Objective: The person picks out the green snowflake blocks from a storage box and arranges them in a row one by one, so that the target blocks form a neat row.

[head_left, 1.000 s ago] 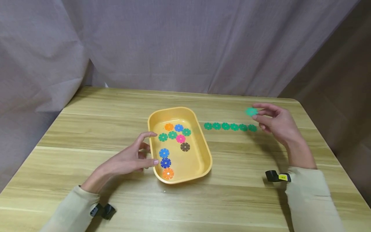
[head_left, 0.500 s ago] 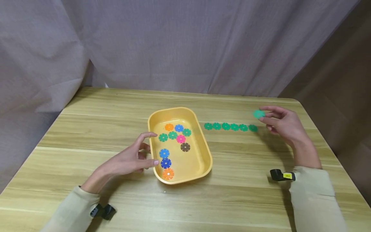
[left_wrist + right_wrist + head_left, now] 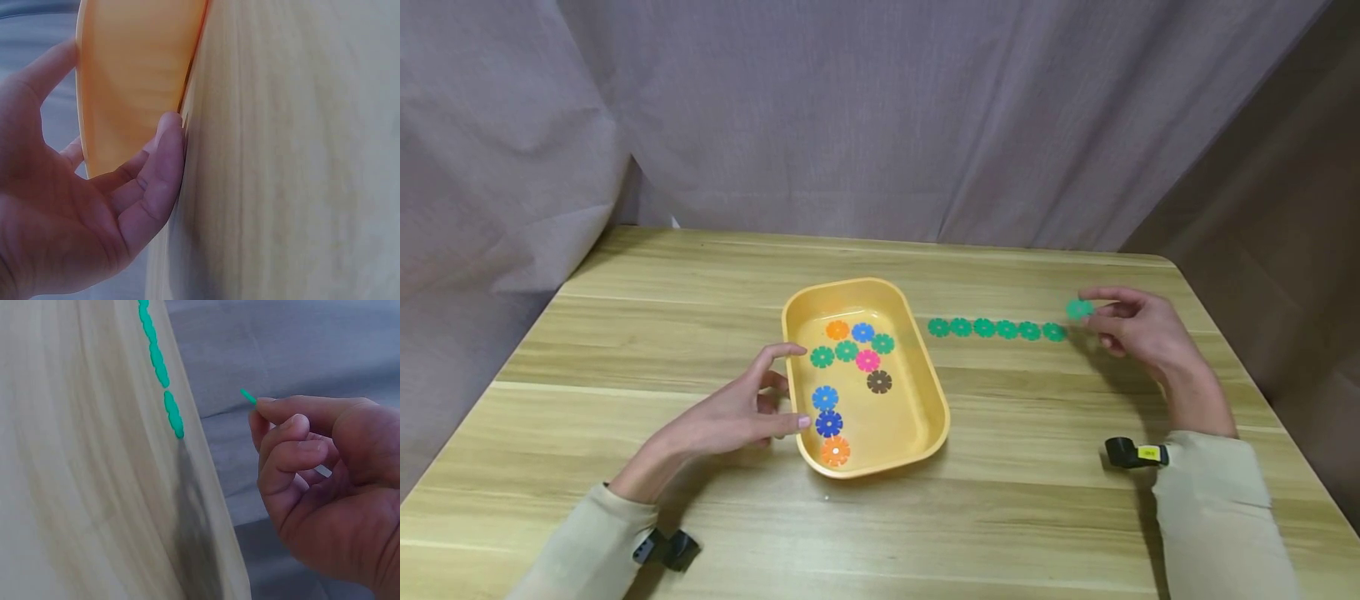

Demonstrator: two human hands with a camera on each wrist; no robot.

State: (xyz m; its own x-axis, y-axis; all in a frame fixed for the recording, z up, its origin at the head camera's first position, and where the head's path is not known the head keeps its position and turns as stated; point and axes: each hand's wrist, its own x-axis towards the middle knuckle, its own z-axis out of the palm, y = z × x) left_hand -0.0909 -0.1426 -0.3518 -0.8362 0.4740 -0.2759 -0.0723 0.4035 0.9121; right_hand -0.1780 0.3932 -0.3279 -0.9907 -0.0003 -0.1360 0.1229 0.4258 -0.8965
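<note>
Green flower disc (image 3: 1079,309) is pinched in my right hand (image 3: 1142,332), really narrow grip, thumb and fingertip on its edge, held up above the desk (image 3: 1037,517) out toward the far right corner. It's near the right end of that row of green discs (image 3: 1002,328). From the right wrist it's edge-on and mostly hidden by my thumb, plus some pale sliver (image 3: 323,470) between my fingers I can't identify. My left hand (image 3: 726,408) is spread wider, gripping the yellow tray (image 3: 943,421) by its left rim; the left wrist view cuts the tray off up top.
</note>
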